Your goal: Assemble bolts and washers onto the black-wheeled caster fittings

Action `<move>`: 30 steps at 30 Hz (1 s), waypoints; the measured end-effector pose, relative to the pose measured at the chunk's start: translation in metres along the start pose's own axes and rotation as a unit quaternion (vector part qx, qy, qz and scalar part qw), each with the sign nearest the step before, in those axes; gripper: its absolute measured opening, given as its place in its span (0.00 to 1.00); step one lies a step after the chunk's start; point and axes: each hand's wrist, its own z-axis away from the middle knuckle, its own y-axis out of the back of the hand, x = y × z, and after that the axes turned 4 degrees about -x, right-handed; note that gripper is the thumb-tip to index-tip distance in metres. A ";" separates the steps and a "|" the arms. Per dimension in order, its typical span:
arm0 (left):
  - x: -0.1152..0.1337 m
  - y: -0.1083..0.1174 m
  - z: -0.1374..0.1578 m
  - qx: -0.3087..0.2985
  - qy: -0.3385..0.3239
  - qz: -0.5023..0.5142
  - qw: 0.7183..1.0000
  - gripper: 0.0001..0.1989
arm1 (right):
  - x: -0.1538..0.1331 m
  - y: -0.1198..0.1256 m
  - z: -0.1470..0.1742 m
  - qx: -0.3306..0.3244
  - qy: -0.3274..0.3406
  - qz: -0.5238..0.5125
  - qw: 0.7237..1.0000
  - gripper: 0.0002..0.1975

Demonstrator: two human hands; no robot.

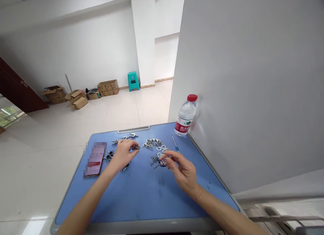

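Observation:
My left hand (124,155) is closed in a pinch on a small metal part (137,147), just left of the pile of pointed metal pieces (152,142). My right hand (183,172) is closed around a thin metal rod (157,166) that points down to the left; its other end is hidden by the fingers. Close to the right fingertips lie small steel balls (154,159) and flat metal plates with holes (165,150). Beyond my left hand are several forked metal brackets (133,135). Black-and-metal round parts (110,154) lie left of that hand, partly covered.
A blue table (141,198) carries everything. At its left lies a phone (95,159); a screwdriver (177,148) and a water bottle (186,116) are at the back right, beside a grey partition (253,93). Cardboard boxes (108,88) and a green stool (133,81) stand farther off.

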 end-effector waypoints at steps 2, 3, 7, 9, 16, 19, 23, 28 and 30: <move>-0.006 -0.001 -0.017 -0.003 0.011 -0.024 1.000 0.05 | -0.001 0.001 -0.001 -0.010 0.011 0.012 1.000 0.08; -0.010 -0.003 -0.025 -0.006 0.019 -0.038 0.999 0.05 | 0.000 0.001 -0.001 -0.011 0.012 0.016 1.000 0.08; -0.023 -0.018 -0.046 -0.019 0.046 -0.081 0.995 0.06 | 0.001 0.002 -0.003 0.002 -0.003 0.021 1.000 0.07; -0.028 -0.023 -0.050 -0.019 0.056 -0.095 0.994 0.06 | 0.002 0.002 -0.004 0.003 -0.008 0.024 1.000 0.07; -0.033 -0.027 -0.049 0.001 0.078 -0.114 0.990 0.10 | 0.001 0.002 -0.005 -0.013 -0.006 0.025 1.000 0.06; -0.032 -0.020 -0.044 0.016 0.081 -0.106 0.991 0.14 | 0.001 0.002 -0.004 -0.017 -0.011 0.026 0.999 0.06; -0.025 -0.001 -0.016 0.030 0.076 -0.080 0.993 0.11 | 0.001 0.003 -0.004 -0.020 -0.019 0.034 0.999 0.07; -0.015 0.007 0.042 0.024 0.077 -0.060 0.995 0.06 | 0.000 0.009 -0.005 0.004 -0.025 0.041 0.999 0.06; -0.013 -0.001 0.060 0.015 0.064 -0.074 0.995 0.03 | 0.000 0.011 -0.006 0.016 -0.030 0.040 0.999 0.07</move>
